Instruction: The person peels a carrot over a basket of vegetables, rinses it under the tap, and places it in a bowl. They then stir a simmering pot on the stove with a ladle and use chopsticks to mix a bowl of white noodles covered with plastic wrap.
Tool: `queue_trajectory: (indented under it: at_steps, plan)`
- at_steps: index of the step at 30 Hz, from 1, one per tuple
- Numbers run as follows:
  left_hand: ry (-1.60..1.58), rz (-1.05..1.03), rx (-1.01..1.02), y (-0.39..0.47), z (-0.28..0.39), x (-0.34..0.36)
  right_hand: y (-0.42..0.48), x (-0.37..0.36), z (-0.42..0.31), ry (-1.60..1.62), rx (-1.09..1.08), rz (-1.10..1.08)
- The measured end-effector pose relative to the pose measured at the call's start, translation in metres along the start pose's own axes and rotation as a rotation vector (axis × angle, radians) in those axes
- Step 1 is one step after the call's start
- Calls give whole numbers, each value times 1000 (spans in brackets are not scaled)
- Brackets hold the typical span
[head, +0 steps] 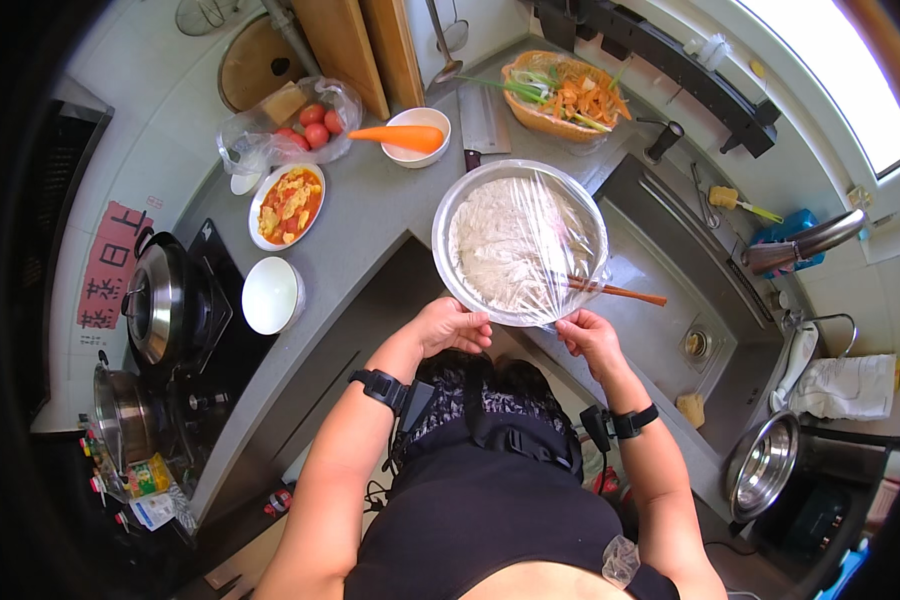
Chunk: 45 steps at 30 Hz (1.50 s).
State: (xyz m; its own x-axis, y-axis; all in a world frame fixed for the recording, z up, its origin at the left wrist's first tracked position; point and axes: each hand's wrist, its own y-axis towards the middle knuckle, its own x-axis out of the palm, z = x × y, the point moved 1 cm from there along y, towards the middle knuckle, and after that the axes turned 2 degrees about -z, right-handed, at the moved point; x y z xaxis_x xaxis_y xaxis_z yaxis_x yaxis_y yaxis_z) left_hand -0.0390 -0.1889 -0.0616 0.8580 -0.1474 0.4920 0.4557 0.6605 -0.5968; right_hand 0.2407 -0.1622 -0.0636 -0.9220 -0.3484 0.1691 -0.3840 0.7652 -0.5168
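Observation:
A round metal basin [441, 247] of pale dough or floury mixture [499, 244] stands at the counter corner beside the sink. Clear plastic film [559, 225] lies over it, wrinkled on the right. Wooden chopsticks [630, 293] stick out at the basin's right side. My left hand [456, 328] is at the near left rim, thumb and fingers close together; whether it pinches film there I cannot tell. At the near right edge, my right hand [586, 336] pinches the film's edge between thumb and fingers.
Behind the basin are a cleaver [483, 120], a bowl with a carrot [405, 138] and a basket of peelings and scallions [529, 116]. Left are a plate of tomato and egg [291, 206], an empty white bowl [270, 295], bagged tomatoes [315, 135] and a lidded wok [157, 300]. The sink [645, 262] lies right.

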Motion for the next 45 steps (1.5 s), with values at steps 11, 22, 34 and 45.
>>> queue_trajectory:
  at_steps: [11, 22, 34, 45]
  plan:
    - [208, 95, 36, 6, -3, -10, 19, -8, 13, -161, -24, 38]
    - [5, 295, 30, 25, -1, -12, 33, 4, -10, -108, -27, 39]
    - [-173, 187, -64, 18, 0, -30, 38, -15, 10, -143, 47, 131]
    - [-455, 235, 448, -9, 39, -36, -4, -38, -26, 483, 10, -30]
